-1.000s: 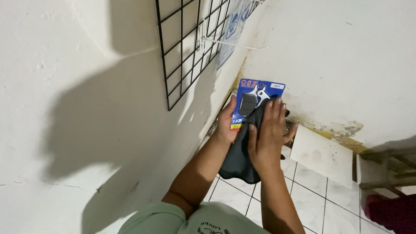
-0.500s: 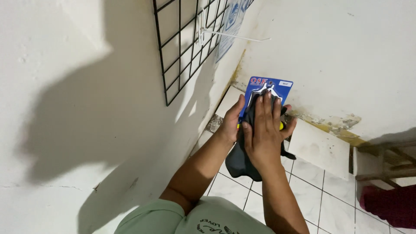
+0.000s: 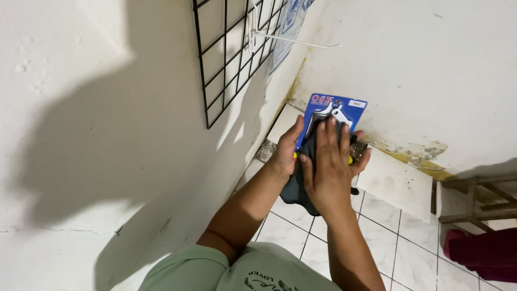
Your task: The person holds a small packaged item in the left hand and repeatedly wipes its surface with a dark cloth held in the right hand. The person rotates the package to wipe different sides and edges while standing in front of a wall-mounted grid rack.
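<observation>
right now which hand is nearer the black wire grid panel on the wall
Left. The left hand grips the blue carded package on the side toward the black wire grid panel; the right hand lies farther away.

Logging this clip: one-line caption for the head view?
Right hand presses dark cloth on blue carded package held by left hand.
</observation>
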